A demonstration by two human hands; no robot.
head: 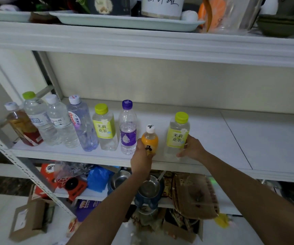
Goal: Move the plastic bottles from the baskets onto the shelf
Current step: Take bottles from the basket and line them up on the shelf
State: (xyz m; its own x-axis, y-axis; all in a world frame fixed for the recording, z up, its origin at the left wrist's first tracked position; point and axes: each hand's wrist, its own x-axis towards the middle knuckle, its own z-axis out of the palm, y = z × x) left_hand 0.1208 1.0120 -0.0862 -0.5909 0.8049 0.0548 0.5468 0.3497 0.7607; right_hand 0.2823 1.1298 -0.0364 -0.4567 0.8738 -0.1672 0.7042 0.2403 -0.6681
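A row of several plastic bottles stands on the white shelf (231,138), running from the left end toward the middle. Last in that row is a purple-capped bottle (128,128), with a green-capped tea bottle (105,128) to its left. My left hand (141,156) grips a small orange bottle (149,138) with a white cap, upright near the shelf's front edge. My right hand (193,147) holds a yellow-labelled tea bottle (178,133) with a green cap, upright on the shelf just right of the orange one. No baskets are in view.
The upper shelf carries a pale tray (125,22), a white jar and a clear jug. Below the bottle shelf lie metal bowls (149,188), a blue bag, red boxes and a woven item (195,195). Cardboard boxes (29,220) sit on the floor at the left.
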